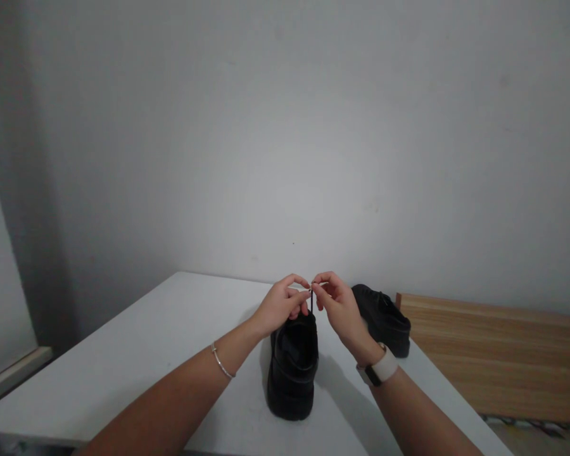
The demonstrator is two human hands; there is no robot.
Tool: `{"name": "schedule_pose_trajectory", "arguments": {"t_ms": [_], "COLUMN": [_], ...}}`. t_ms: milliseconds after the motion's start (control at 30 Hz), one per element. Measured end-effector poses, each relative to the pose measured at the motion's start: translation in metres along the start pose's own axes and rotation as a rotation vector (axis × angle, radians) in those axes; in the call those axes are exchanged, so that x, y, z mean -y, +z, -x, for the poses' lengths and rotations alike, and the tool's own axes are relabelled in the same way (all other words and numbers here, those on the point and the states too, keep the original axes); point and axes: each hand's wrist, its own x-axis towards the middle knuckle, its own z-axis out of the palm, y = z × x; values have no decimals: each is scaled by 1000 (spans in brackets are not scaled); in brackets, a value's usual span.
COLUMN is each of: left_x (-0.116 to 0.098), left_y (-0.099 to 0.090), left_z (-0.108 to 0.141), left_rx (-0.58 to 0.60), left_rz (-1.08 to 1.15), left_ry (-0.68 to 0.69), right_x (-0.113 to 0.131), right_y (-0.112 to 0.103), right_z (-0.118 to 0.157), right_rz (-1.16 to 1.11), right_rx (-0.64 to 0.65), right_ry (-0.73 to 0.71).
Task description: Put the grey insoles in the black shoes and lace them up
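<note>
A black shoe [292, 373] stands on the white table with its heel towards me. Above its front part, a dark shoelace [312, 301] runs straight up to the fingertips of my right hand [335, 301]. The thumb and forefinger of that hand are pinched together on the lace. Close beside it, my left hand [285, 301] has its thumb and forefinger curled, their tips almost at the same spot. Whether the left fingertips also grip the lace is too small to make out. The shoe's tongue and eyelets are mostly hidden behind the collar and my hands.
A second black shoe [384, 323] rests on the table at the right, partly behind my right wrist. The white table [171, 342] reaches back to a grey wall [285, 139]. Beyond the table's right edge is a wood-grain panel [494, 354].
</note>
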Motion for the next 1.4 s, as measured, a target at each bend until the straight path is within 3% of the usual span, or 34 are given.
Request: {"name": "schedule_pose_trajectory", "arguments": {"t_ms": [100,200,400,467,567,733,900,1100,1200,1300,1400], "left_x": [5,5,-5,-11,-18,-15,-3,1,1,7,14], "left_y": [3,6,-3,-7,-11,-12,-13,-13,-19,-31,-41], "left_z": [-2,-1,7,9,11,15,20,20,23,35,48], "left_rx": [32,15,90,146,203,175,63,-35,-13,65,48], "left_rz": [82,29,-216,-349,-695,-1273,-1332,-1174,-1031,-874,-659], "left_ry": [-15,7,60,157,430,824,962,912,840,694,473], "right_x": [4,7,-2,-9,-16,-14,-17,-24,-35,-50,-61], "right_y": [2,4,-3,-7,-8,-4,-8,-11,-14,-23,-32], "right_z": [-4,-9,-8,-5,-1,1,1,4,4,4,6], "right_rz": [45,72,-68,-95,-142,-216,-375,-483,-410,-263,-158], "right_rx": [-12,-13,77,75,198,318,338,236,146,11,-74], "right_ry": [-37,-50,92,122,172,166,269,367,370,336,314]}}
